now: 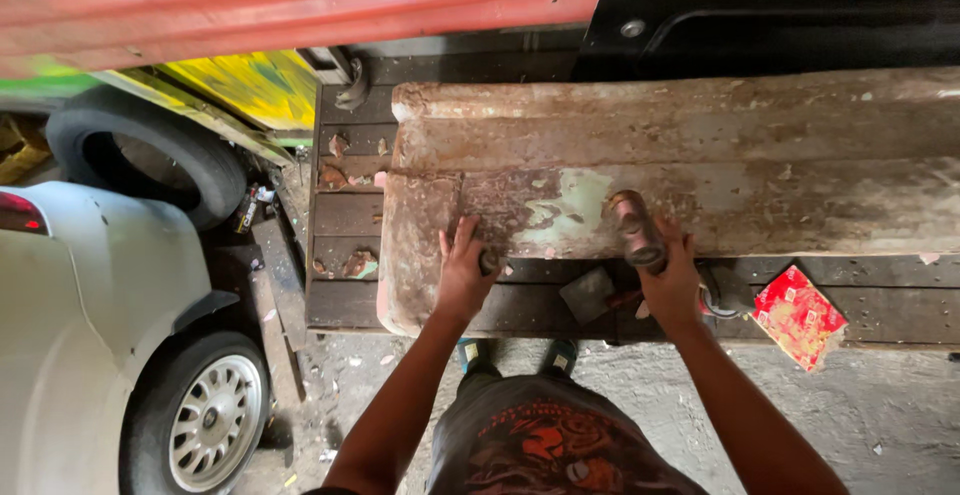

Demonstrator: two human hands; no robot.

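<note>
A long, worn body panel (700, 165) with flaking paint and filler lies across a dark wooden platform (345, 215). My left hand (463, 273) presses on the panel's lower left face, and a small dark tool shows at its fingers. My right hand (672, 277) grips a rusty, cylindrical hammer head (636, 227) held against the panel's lower edge. A metal scraper (590, 295) lies on the platform between my two hands.
A red patterned packet (798, 315) lies on the platform at the right. Paint chips litter the platform's left planks. A white car (90, 325) and its wheel (205, 415) stand at lower left, a loose tyre (140, 155) behind. Red sheeting (300, 0) hangs overhead.
</note>
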